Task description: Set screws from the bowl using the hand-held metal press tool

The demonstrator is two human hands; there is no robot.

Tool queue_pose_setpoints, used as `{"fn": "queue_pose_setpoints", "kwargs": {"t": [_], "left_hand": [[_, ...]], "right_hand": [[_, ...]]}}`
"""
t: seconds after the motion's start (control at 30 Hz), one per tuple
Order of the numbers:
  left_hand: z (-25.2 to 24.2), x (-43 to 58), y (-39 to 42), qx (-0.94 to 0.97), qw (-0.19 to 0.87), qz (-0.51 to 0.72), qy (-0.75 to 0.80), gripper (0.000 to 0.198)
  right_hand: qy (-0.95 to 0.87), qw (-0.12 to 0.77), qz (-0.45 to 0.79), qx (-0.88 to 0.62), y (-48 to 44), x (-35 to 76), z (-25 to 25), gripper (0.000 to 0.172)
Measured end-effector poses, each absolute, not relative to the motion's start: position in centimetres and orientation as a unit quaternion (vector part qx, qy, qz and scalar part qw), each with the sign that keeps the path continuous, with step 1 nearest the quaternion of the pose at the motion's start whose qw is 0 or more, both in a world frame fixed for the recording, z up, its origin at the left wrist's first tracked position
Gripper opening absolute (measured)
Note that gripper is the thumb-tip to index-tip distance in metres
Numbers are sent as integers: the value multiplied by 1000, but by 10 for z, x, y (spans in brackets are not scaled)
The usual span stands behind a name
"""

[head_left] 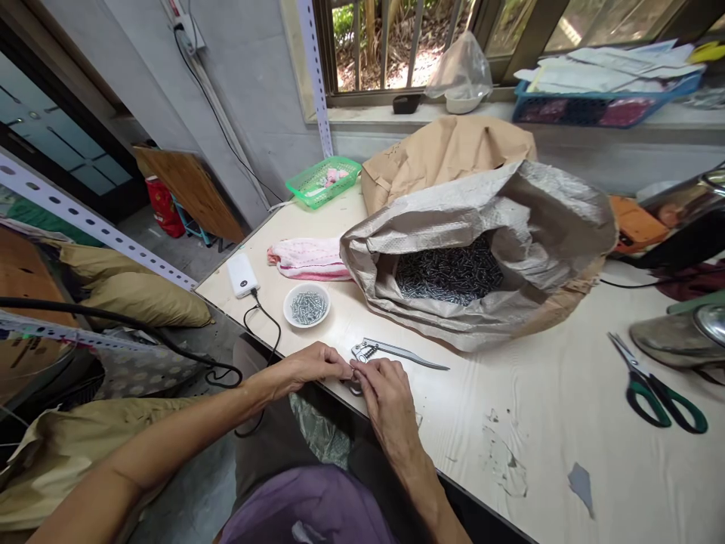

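My left hand [313,364] and my right hand [385,393] meet at the near edge of the pale table [544,423], fingertips pinched together on something small that I cannot make out. A metal plier-like hand tool [390,350] lies on the table just beyond my fingers. To the left of it stands a small white bowl [306,304] of little metal pieces. Behind the tool, an open woven sack [481,242] holds a mass of dark small metal parts [450,272].
Green-handled scissors [660,389] lie at the right. A white power bank [242,274] with a black cable, a pink cloth [306,257] and a green basket [322,180] sit at the far left. A brown paper bag [447,151] stands behind the sack, metal pots at the right edge.
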State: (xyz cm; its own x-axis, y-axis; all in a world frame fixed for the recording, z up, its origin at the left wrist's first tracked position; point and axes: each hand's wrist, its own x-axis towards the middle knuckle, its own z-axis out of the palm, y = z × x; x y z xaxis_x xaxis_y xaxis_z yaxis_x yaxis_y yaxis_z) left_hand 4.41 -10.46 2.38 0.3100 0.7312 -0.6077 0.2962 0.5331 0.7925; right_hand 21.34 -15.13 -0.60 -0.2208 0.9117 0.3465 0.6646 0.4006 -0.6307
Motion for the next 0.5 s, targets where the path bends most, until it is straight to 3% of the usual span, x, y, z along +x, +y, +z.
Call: {"fn": "queue_pose_setpoints", "kwargs": {"t": [0.2, 0.5], "left_hand": [[22, 44, -109, 372, 736, 174, 538, 42], [12, 43, -96, 554, 598, 160, 556, 27]], "right_hand": [[-736, 373, 268, -498, -143, 219, -1, 18], [-739, 370, 162, -539, -143, 232, 0, 27]]}}
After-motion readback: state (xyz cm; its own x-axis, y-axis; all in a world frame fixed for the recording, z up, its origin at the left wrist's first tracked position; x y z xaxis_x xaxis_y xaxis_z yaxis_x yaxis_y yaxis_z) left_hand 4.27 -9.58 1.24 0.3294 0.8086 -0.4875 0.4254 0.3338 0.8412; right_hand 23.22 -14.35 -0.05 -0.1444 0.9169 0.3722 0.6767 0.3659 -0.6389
